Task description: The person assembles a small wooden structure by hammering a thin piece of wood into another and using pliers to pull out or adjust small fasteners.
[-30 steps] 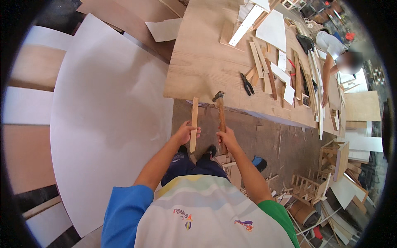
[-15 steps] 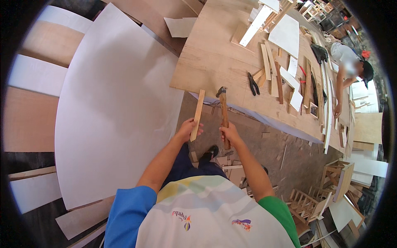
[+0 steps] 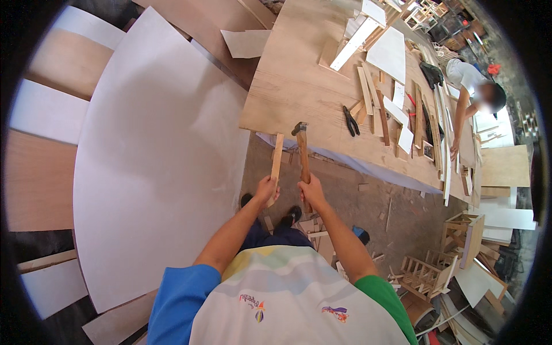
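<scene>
My left hand (image 3: 267,191) is closed around the lower part of a short, narrow wooden strip (image 3: 278,156), which points away from me toward the table's near edge. Beside it, my right hand (image 3: 311,192) grips a hammer (image 3: 303,150) by its wooden handle. The hammer's dark metal head is up, close to the corner of the plywood-topped table (image 3: 310,86). Strip and hammer are held side by side, a small gap between them. On the tabletop lie black-handled pliers (image 3: 351,121), right of the hammer.
A large white panel (image 3: 155,172) fills the left. Wooden strips (image 3: 367,89) and white pieces (image 3: 395,110) litter the table. At the far right another person (image 3: 463,77) bends over long strips. Wooden frames (image 3: 425,273) and offcuts lie on the floor at lower right.
The hammer and my right hand have shifted slightly left, closer to the strip. My left hand has moved a little lower with the strip. The view has turned slightly.
</scene>
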Demonstrator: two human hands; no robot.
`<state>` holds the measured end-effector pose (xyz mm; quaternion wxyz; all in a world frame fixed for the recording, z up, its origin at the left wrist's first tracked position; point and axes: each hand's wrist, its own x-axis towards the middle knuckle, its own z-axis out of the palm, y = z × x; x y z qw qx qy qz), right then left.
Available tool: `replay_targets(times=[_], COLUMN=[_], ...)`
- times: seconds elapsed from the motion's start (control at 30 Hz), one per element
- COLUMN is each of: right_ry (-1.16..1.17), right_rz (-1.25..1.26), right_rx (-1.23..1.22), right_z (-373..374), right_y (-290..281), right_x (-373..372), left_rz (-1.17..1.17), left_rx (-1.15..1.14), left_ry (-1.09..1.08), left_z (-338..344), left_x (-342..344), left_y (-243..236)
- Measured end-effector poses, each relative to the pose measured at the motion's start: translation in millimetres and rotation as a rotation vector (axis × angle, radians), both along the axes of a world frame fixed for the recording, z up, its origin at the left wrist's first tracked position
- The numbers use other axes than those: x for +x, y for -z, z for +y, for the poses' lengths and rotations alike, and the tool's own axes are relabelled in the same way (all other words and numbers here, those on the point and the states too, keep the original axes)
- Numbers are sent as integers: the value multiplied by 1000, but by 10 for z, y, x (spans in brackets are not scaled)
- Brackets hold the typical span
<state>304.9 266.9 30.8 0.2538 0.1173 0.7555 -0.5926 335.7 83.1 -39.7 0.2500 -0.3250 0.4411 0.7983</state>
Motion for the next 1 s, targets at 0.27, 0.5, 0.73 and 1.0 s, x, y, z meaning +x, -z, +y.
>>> replay_targets(times=[0.27,0.5,0.73,1.0], right_ry=[-1,24,83,78], right_rz=[-38,-36,-67,-80], right_rx=[49,59,59,65], right_z=[-342,-421,-456,-473], right_y=[1,132,149,22], right_x=[-14,17,81,80], left_rz=[-56,-126,-2,60], left_rx=[91,67,-14,-136], left_ry=[-9,-49,-53,-1], left_z=[-72,-144,-246,-284], left_x=[40,119,253,-23], left_y=[83,186,161,130])
